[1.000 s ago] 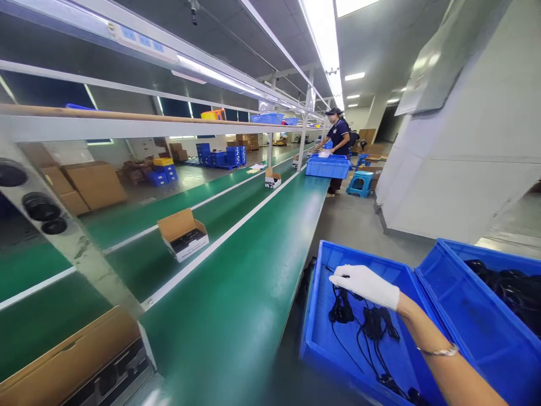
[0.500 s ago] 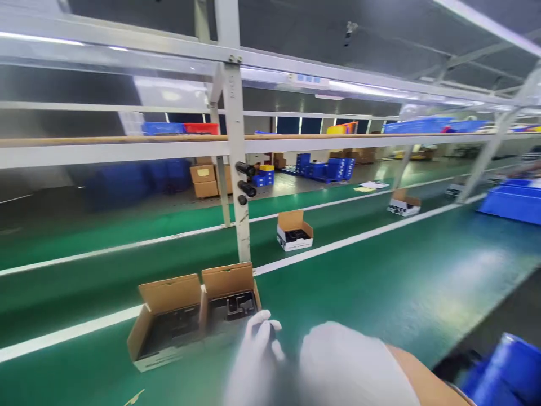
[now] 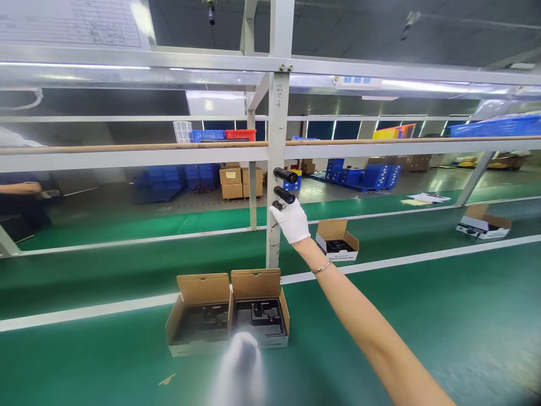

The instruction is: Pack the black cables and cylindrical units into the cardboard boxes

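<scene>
My right hand [image 3: 291, 221], in a white glove, reaches up to the upright white post [image 3: 274, 242]. Its fingers close around the lowest short black cylinder [image 3: 277, 205] on the post. Just above it, a ribbed black cylinder [image 3: 284, 195] and a similar black cylinder [image 3: 285, 175] stick out from the post. My gloved left hand [image 3: 243, 366] is a blur in front of two open cardboard boxes, its fingers not readable. The left box [image 3: 203, 288] and the right box [image 3: 256, 283] stand side by side, lids raised, with black trays inside.
Behind the post, another open box [image 3: 333, 230] sits on the green belt, and a further open box [image 3: 484, 224] stands to the right. A shelf rail [image 3: 169, 151] crosses at mid-height. A small scrap [image 3: 167, 379] lies at front left. Another person's arm [image 3: 21, 188] shows at far left.
My right hand has moved up from the lower middle to the cylinders on the post and closed on the lowest. My left hand has dropped slightly lower. The view has turned left.
</scene>
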`<act>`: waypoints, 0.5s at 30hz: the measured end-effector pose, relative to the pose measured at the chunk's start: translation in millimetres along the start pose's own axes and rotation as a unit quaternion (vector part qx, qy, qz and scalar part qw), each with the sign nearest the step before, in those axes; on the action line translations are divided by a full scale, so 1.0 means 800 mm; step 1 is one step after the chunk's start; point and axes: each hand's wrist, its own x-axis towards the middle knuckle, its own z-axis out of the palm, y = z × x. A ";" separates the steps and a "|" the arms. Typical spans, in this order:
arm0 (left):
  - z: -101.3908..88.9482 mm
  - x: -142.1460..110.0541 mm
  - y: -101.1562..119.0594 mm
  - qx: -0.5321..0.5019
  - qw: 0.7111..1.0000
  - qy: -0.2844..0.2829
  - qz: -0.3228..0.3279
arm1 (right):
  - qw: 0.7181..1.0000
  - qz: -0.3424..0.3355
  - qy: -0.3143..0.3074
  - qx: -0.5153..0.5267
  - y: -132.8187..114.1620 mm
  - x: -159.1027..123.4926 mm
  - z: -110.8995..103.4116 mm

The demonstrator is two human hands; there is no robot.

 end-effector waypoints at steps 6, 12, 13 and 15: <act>0.033 -0.001 0.033 -0.003 1.000 0.007 0.007 | 0.998 -0.004 -0.066 0.000 -0.033 -0.061 -0.061; 0.045 0.017 0.024 -0.067 0.997 -0.009 -0.048 | 0.877 0.029 -0.479 -0.028 -0.097 -0.206 -0.125; 0.048 0.017 0.021 -0.073 0.996 -0.001 -0.060 | 0.870 0.026 -0.490 -0.047 -0.102 -0.221 -0.129; 0.056 0.013 0.015 -0.086 0.994 0.020 -0.071 | 0.868 0.007 -0.491 -0.078 -0.108 -0.240 -0.132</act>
